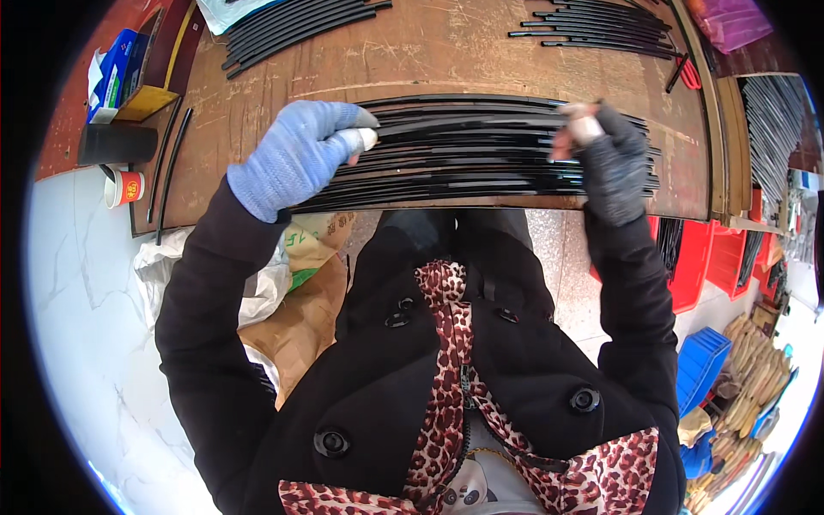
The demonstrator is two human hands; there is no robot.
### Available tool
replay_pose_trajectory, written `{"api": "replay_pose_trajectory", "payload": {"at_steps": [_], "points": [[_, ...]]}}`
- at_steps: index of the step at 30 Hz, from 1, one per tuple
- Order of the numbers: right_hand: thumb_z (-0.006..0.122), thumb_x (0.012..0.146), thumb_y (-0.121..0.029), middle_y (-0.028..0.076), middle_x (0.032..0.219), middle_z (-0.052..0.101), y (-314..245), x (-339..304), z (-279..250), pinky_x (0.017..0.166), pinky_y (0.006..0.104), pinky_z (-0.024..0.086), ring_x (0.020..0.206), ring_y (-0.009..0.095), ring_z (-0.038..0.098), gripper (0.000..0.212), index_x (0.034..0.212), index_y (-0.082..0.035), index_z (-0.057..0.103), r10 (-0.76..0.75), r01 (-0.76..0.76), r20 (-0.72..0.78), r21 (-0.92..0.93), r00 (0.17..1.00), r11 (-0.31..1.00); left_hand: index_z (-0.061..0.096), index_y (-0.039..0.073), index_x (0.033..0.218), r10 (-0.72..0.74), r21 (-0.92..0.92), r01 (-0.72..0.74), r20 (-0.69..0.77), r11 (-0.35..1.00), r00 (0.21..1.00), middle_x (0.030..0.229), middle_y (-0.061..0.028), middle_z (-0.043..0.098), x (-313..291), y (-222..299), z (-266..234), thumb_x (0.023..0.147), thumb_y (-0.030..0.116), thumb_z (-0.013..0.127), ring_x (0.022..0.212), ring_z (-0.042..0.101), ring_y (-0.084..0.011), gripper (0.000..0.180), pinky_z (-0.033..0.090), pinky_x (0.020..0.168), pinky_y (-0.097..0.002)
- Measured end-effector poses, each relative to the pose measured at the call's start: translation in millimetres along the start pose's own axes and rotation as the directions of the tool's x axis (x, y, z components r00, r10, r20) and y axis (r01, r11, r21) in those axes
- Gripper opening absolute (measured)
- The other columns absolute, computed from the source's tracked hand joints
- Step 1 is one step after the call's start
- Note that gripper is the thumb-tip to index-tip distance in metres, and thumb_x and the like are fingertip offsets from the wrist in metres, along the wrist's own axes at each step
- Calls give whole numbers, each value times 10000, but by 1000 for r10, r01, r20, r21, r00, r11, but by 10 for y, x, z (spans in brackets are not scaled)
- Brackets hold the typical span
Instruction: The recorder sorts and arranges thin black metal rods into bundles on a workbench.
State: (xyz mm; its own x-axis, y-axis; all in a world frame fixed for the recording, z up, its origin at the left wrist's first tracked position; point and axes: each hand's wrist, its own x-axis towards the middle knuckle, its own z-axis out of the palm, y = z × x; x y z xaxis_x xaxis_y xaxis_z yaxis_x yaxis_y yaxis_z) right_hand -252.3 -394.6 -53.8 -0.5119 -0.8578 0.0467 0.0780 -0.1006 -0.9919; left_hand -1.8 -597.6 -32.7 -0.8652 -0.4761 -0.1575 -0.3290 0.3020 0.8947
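A spread of thin black tubes (463, 159) lies side by side along the table's near edge, running left to right. Over its left ends is my left hand (296, 154) in a light blue knit glove, thumb and forefinger pinched on one black tube. My right hand (609, 163), in a dark grey glove with bare fingertips, is closed above the right part of the spread. Its fingers are blurred, and what they grip cannot be made out. Some tubes between the hands look smeared by motion.
More black tubes lie in a far-left bundle (300, 33) and a far-right bundle (601, 30) on the wooden table (446, 64). A paper cup (125, 188) and a blue box (116, 73) are at the left. Red crates (693, 266) stand below right.
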Motion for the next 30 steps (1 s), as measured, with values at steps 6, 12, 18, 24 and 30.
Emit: {"api": "replay_pose_trajectory", "payload": {"at_steps": [6, 12, 18, 24, 30], "points": [[554, 817, 28, 144, 820, 638, 9, -18, 412, 574, 230, 533, 646, 170, 623, 216, 1033, 30, 573, 136, -139, 76, 30, 988, 990, 635, -49, 919, 83, 4, -83, -40, 997, 996, 694, -62, 616, 72, 31, 123, 780, 9, 562, 548, 525, -115, 167, 442, 540, -217], [535, 845, -72, 84, 659, 580, -77, 71, -399, 476, 198, 416, 517, 116, 507, 139, 948, 7, 586, 41, -34, -139, 56, 989, 998, 641, -44, 889, 52, 187, -43, -41, 981, 998, 672, -51, 602, -133, -233, -261, 783, 31, 569, 532, 502, -109, 149, 436, 535, -218], [508, 853, -97, 50, 624, 521, -22, 6, -627, 487, 237, 343, 500, 115, 417, 134, 955, -25, 555, 82, -72, -174, 64, 981, 995, 650, -31, 856, -136, 138, 130, 35, 982, 990, 668, -40, 602, -153, -337, -342, 792, 55, 573, 547, 503, -96, 133, 429, 533, -208], [523, 852, -92, 73, 646, 542, 3, -25, -641, 490, 233, 386, 520, 126, 461, 144, 953, 0, 568, 135, -110, -128, 189, 983, 976, 657, -18, 849, -177, 33, 176, 30, 984, 984, 676, -28, 602, -183, -358, -378, 780, 47, 592, 562, 501, -86, 115, 427, 540, -200], [533, 846, -77, 85, 672, 551, 3, -72, -623, 499, 234, 404, 539, 132, 478, 159, 976, 10, 565, 111, -95, -112, 143, 987, 985, 644, -35, 882, -150, 19, 153, -110, 988, 983, 736, -49, 617, -243, -275, -306, 744, -5, 593, 609, 522, -94, 150, 438, 598, -195]]}}
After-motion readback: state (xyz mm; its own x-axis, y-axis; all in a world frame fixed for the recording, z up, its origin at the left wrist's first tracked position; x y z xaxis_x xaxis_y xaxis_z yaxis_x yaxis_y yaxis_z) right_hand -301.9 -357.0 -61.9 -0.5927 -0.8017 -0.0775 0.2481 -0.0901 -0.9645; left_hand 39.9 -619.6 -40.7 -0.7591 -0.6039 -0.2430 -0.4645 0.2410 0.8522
